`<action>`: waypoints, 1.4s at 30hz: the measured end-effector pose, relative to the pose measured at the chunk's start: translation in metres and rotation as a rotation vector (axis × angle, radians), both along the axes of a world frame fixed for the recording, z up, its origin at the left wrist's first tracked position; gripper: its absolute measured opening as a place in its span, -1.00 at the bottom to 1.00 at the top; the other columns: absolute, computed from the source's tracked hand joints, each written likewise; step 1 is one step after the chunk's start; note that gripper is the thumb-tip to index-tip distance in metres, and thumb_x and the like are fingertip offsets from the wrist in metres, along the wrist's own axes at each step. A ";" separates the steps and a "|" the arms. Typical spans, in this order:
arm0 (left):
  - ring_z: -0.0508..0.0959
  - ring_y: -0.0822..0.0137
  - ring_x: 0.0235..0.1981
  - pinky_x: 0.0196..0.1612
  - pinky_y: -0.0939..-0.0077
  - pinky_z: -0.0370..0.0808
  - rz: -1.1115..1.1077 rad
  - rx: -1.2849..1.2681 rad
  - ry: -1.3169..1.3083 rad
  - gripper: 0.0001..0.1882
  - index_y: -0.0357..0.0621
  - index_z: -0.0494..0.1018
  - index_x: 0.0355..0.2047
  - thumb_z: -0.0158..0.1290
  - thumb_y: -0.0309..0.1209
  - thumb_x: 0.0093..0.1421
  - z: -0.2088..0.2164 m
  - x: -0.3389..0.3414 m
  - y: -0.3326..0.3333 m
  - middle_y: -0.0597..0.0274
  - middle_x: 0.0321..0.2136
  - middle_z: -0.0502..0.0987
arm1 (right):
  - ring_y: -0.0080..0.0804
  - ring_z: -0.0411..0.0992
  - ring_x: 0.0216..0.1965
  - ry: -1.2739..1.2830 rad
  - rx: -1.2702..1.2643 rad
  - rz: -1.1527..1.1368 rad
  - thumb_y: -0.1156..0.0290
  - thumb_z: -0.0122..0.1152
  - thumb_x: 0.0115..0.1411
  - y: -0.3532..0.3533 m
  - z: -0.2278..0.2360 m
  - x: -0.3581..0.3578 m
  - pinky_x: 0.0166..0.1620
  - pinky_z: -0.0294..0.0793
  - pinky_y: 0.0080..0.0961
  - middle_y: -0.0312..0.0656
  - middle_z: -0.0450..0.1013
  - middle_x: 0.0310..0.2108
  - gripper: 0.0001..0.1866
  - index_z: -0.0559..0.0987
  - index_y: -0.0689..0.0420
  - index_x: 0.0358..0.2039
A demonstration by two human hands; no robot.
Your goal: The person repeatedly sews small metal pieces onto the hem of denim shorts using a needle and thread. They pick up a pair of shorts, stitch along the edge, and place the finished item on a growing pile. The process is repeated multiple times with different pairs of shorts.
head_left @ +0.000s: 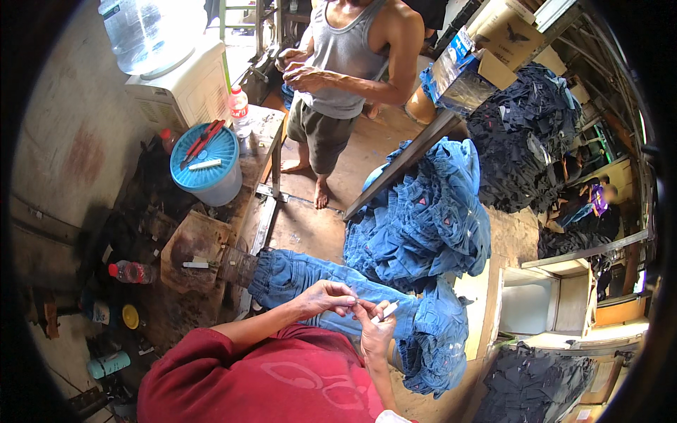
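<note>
My left hand point(328, 298) is closed in a pinch, its fingertips meeting those of my right hand. Whatever lies between these fingertips is too small to make out. In my right hand point(374, 334) a short whitish stick-like piece point(385, 312) is gripped, pointing up and to the right. Both hands are just above a pair of blue jeans point(303, 271) stretched lengthwise in front of me. The jeans' waist end is at the left, and bunched denim point(434, 345) hangs at the right.
A big pile of blue jeans point(423, 211) stands ahead. A person in a grey tank top point(345, 63) stands beyond. At left are a bucket with a blue lid point(204, 151) bearing red-handled pliers, a plastic bottle point(132, 272) and a water dispenser point(176, 84). Dark garments point(515, 141) are heaped right.
</note>
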State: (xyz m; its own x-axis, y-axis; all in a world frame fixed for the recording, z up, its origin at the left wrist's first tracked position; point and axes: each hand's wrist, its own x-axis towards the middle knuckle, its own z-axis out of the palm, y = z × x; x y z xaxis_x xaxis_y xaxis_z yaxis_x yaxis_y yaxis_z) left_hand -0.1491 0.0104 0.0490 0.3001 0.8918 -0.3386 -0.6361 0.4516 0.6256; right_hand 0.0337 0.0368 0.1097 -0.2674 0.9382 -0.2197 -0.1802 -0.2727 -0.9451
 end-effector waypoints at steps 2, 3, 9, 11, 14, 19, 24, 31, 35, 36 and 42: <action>0.64 0.51 -0.34 -0.21 0.63 0.61 0.061 0.009 0.112 -0.86 -0.14 0.69 -0.22 0.32 -0.35 0.32 0.005 -0.004 -0.001 0.31 -0.28 0.69 | -0.50 0.60 -0.33 -0.044 0.086 0.008 0.69 0.43 0.23 0.001 0.000 -0.001 -0.31 0.54 -0.56 0.01 0.69 -0.21 -0.48 0.18 0.01 -0.45; 0.64 0.51 -0.34 -0.21 0.63 0.61 0.061 -0.031 0.149 -0.85 -0.14 0.69 -0.21 0.33 -0.34 0.31 0.009 -0.003 -0.002 0.31 -0.28 0.69 | -0.50 0.61 -0.32 -0.276 0.191 0.011 0.67 0.43 0.23 0.001 -0.001 -0.001 -0.30 0.53 -0.53 -0.03 0.69 -0.21 -0.57 0.27 0.04 -0.44; 0.68 0.43 -0.11 -0.09 0.45 0.63 0.249 -0.280 0.145 -0.71 -0.13 0.68 -0.03 0.28 -0.22 0.36 0.027 0.022 -0.009 0.28 -0.14 0.72 | -0.34 0.58 -0.28 -1.053 1.152 0.038 0.39 0.31 0.23 0.000 -0.002 -0.005 -0.13 0.44 -0.30 -0.25 0.70 -0.26 -0.66 0.73 0.16 0.00; 0.68 0.41 -0.08 -0.05 0.45 0.63 0.303 -0.245 0.059 -0.66 -0.17 0.65 0.03 0.25 -0.22 0.39 0.030 0.028 -0.013 0.26 -0.10 0.71 | -0.33 0.56 -0.23 -1.142 1.199 0.023 0.41 0.33 0.19 0.001 -0.002 -0.008 -0.12 0.43 -0.32 -0.25 0.70 -0.25 -0.67 0.74 0.13 -0.02; 0.67 0.42 -0.04 0.05 0.47 0.61 0.291 -0.307 0.005 -0.63 -0.25 0.61 0.12 0.18 -0.26 0.44 0.029 0.029 -0.018 0.21 -0.03 0.69 | -0.26 0.56 -0.20 -1.172 1.122 0.032 0.45 0.38 0.14 0.003 0.000 -0.013 -0.10 0.43 -0.29 -0.20 0.67 -0.26 -0.71 0.75 0.11 -0.09; 0.67 0.44 -0.06 0.05 0.50 0.63 0.327 -0.319 -0.114 -0.66 -0.19 0.60 0.12 0.20 -0.33 0.41 0.016 0.025 -0.017 0.26 -0.03 0.69 | -0.15 0.56 -0.11 -1.054 0.962 0.103 0.53 0.34 0.17 0.000 -0.002 -0.023 0.00 0.48 -0.20 -0.14 0.62 -0.19 -0.70 0.73 0.15 -0.06; 0.68 0.42 -0.14 0.07 0.48 0.63 0.332 -0.370 -0.269 -0.72 -0.19 0.59 0.02 0.27 -0.38 0.35 0.001 0.017 -0.014 0.30 -0.13 0.69 | -0.38 0.52 -0.25 -0.727 0.625 0.117 0.59 0.44 0.16 -0.006 -0.007 -0.018 -0.20 0.51 -0.44 -0.20 0.63 -0.17 -0.55 0.68 0.16 0.09; 0.68 0.37 -0.14 0.02 0.46 0.66 0.167 -0.167 0.129 -0.76 -0.29 0.67 -0.06 0.28 -0.41 0.35 0.010 0.004 -0.007 0.21 -0.13 0.69 | -0.52 0.60 -0.42 -0.484 0.372 -0.078 0.59 0.51 0.18 0.000 -0.002 -0.008 -0.34 0.53 -0.61 -0.07 0.71 -0.32 -0.49 0.21 0.09 -0.45; 0.70 0.36 -0.19 -0.04 0.49 0.67 0.136 0.043 0.175 -0.79 -0.30 0.70 -0.11 0.32 -0.46 0.29 0.014 0.000 -0.003 0.15 -0.20 0.71 | -0.38 0.66 -0.41 -0.295 0.052 -0.125 0.62 0.52 0.17 0.009 0.003 0.005 -0.39 0.61 -0.57 0.01 0.67 -0.34 -0.48 0.21 0.03 -0.37; 0.70 0.36 -0.20 -0.06 0.49 0.67 0.143 0.097 0.149 -0.79 -0.30 0.70 -0.11 0.34 -0.48 0.27 0.015 -0.001 -0.003 0.14 -0.22 0.72 | -0.36 0.66 -0.42 -0.260 0.008 -0.122 0.62 0.52 0.16 0.011 0.004 0.009 -0.41 0.63 -0.54 0.02 0.66 -0.35 -0.47 0.21 0.02 -0.36; 0.73 0.42 -0.26 -0.17 0.50 0.66 0.021 0.388 0.594 -0.59 -0.20 0.61 0.07 0.38 -0.50 0.21 0.033 -0.004 -0.003 0.13 -0.25 0.76 | -0.37 0.65 -0.41 -0.212 -0.045 -0.197 0.60 0.53 0.17 0.006 -0.003 0.010 -0.42 0.65 -0.52 0.00 0.65 -0.35 -0.48 0.22 0.00 -0.38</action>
State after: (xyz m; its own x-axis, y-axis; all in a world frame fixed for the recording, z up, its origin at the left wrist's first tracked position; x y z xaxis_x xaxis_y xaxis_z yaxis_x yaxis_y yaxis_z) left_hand -0.1527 0.0078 0.0823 0.1446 0.9848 -0.0965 -0.1441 0.1174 0.9826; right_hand 0.0436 0.0430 0.1064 -0.0253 0.9555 -0.2939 -0.0339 -0.2947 -0.9550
